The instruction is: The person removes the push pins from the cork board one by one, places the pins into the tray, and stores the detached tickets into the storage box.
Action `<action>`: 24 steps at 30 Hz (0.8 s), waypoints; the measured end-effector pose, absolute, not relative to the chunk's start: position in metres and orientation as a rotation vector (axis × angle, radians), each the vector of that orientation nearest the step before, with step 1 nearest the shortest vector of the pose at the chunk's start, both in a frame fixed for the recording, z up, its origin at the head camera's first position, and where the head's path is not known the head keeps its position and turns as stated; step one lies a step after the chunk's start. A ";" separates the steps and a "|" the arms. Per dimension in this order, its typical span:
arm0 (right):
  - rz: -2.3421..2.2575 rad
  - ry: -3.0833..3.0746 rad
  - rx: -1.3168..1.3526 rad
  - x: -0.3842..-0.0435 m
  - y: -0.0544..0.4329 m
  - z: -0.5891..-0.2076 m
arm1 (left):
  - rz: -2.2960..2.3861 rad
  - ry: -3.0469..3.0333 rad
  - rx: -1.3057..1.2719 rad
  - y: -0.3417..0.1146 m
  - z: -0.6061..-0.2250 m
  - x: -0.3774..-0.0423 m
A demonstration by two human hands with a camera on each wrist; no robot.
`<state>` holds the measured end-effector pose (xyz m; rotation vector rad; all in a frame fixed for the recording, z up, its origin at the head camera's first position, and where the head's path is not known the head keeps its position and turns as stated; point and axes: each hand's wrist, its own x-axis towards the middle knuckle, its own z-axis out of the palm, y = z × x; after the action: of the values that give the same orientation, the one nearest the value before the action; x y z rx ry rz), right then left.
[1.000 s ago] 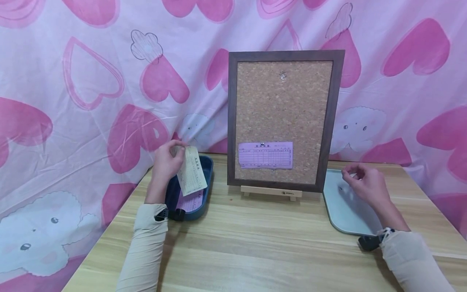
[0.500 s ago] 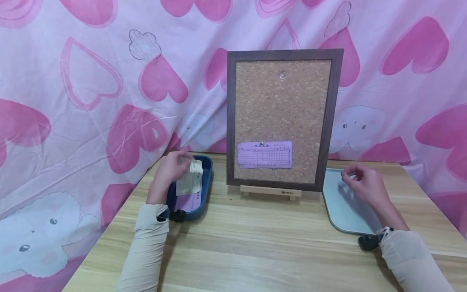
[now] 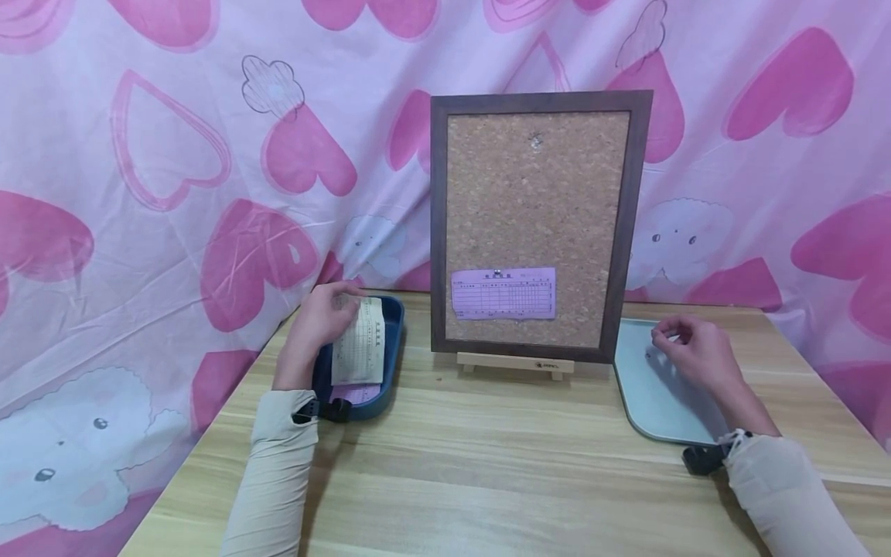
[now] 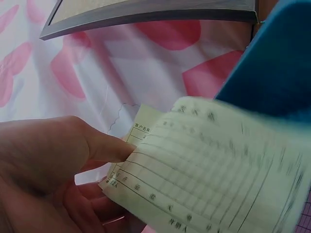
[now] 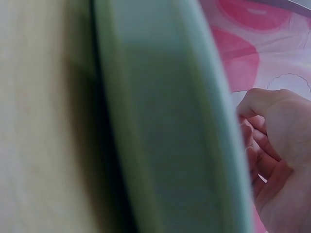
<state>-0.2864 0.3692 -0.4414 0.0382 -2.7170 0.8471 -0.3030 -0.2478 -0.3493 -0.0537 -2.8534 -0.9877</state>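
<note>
In the head view my left hand [image 3: 327, 316] is over the dark blue tray [image 3: 395, 325] and pinches a pale yellow receipt slip [image 3: 362, 344] by its upper edge. Printed lines and characters show on the slip [image 4: 204, 165] in the left wrist view, where the thumb lies against it. Beneath it, a purple slip [image 3: 356, 393] lies in the blue tray. My right hand [image 3: 699, 352] hovers over the pale grey-green tray [image 3: 661, 410] with fingers curled. Whether anything small sits between its fingertips cannot be seen; the tray's rim hides them in the right wrist view.
A framed cork board [image 3: 536, 201] stands on a small wooden easel [image 3: 515, 362] between the trays. Another purple slip [image 3: 504, 295] is pinned low on it, and clear pins [image 3: 535, 141] cluster near its top. A pink heart-patterned cloth [image 3: 174, 255] hangs behind the wooden table [image 3: 487, 472].
My left hand dipped into the blue tray with the yellow slip, then rose slightly, still holding it. The slip now hangs straighter over the purple one. The right hand has hardly moved.
</note>
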 end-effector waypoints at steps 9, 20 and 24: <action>0.834 -2.738 0.095 -0.288 0.375 -0.445 | -0.850 -2.907 0.010 -0.253 -0.358 -0.305; 0.857 -2.847 0.090 -0.288 0.380 -0.448 | -0.840 -3.041 0.025 -0.255 -0.363 -0.307; 0.867 -2.889 0.089 -0.289 0.381 -0.449 | -0.850 -3.091 -0.001 -0.254 -0.365 -0.308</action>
<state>-0.2892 0.3814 -0.4488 0.0889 -2.8886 0.8667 -0.3076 -0.2541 -0.3647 -0.0013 -3.0914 -0.8502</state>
